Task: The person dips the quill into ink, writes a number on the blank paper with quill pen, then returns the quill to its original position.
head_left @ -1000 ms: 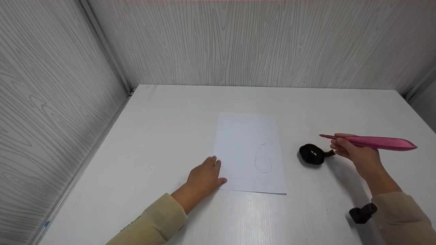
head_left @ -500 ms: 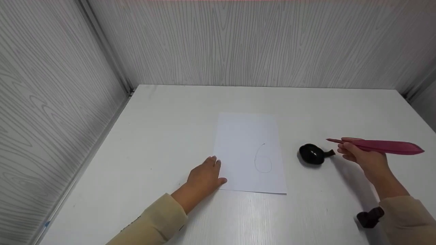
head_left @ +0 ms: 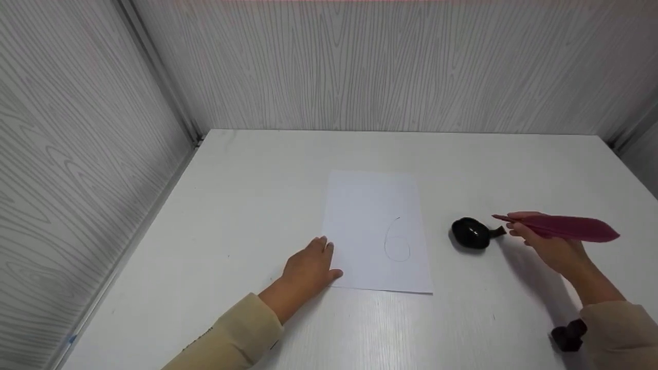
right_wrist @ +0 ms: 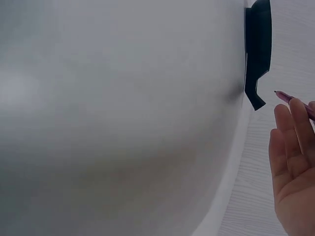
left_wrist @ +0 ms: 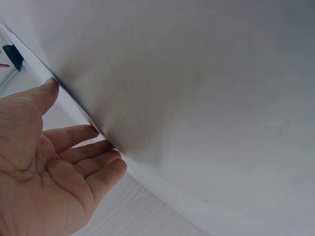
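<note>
My right hand pinches a dark pink feather pen near its tip. The pen's tip points left, held above the table beside a small glossy black dish with a short handle. In the right wrist view the pen tip is apart from the dark dish. My left hand rests with extended fingers at the lower left edge of a white sheet of paper. A thin line shaped like a 6 is on the sheet. In the left wrist view that hand's fingers are slightly bent.
The white table meets a grey wood-patterned wall at the back and another panel at the left. A black device sits by the right sleeve cuff.
My right hand with the feather pen has moved slightly right and toward me, and the feather has turned a little. The left hand, paper and black dish stay put.
</note>
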`<state>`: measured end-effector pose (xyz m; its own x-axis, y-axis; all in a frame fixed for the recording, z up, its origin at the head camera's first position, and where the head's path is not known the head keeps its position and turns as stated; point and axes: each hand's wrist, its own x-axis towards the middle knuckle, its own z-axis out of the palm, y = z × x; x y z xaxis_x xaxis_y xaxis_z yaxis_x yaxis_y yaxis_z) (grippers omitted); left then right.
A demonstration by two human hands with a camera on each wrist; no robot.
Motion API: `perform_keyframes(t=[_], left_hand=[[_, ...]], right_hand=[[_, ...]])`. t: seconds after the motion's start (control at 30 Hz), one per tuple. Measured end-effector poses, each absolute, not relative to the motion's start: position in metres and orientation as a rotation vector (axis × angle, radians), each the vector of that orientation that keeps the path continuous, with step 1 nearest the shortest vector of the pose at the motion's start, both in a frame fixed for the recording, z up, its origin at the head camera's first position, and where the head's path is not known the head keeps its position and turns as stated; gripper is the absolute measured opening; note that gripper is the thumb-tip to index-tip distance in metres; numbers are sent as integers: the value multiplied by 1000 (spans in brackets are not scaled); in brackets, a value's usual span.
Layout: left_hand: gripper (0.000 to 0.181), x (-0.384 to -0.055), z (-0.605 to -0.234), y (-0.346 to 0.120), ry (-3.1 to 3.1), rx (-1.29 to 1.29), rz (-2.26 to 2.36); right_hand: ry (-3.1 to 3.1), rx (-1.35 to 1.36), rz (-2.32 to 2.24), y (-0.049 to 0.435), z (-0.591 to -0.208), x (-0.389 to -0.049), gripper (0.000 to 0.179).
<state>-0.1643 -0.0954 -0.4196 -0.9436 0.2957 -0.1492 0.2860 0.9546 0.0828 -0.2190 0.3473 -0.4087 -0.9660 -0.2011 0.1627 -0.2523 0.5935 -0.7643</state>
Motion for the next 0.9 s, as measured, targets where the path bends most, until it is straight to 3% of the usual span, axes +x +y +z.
perform_keyframes(t=[0.17,0.33,0.63,0.9], left_hand=[[66,-164,-421,-96,2962,473,66],[65,-165,-421,-96,2964,475,88],[64,-165,-421,-96,2966,469,57],[64,-165,-421,-96,2966,470,81]], right_hand=[[-2576,671,1067,344,-413,-216,24],[-2499,867,739,347,-416,-212,43],[-2848,905,245,351,-412,-201,78],[-2790,1004,80,349,-418,-200,67]])
